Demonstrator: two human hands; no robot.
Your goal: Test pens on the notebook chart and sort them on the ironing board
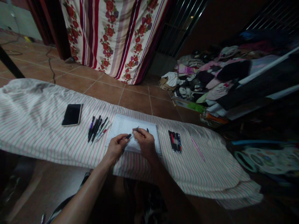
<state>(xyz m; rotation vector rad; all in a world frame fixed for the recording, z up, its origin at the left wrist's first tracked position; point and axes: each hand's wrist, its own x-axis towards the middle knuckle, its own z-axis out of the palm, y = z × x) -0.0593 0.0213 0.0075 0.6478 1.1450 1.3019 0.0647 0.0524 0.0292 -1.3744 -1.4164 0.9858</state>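
Over a spiral notebook (123, 124) both hands work close together. My left hand (117, 144) is closed around a short black pen part (128, 136), which points toward the other hand. In the fingertips of my right hand (145, 141) is a thin dark pen piece (137, 128); its lower end is hidden by the fingers. Another small black piece (147, 130) lies on the page just beyond the right hand. Several loose pens (95, 129) lie left of the notebook. To its right, a row of black and red pens (175, 141) lies side by side.
A striped cloth (46, 137) covers the long low surface. On it are a phone (72, 114) at the left and a pink pen (197, 148) at the right. Beyond hang a flowered curtain (112, 37) and, at the right, a heap of clothes (210, 74).
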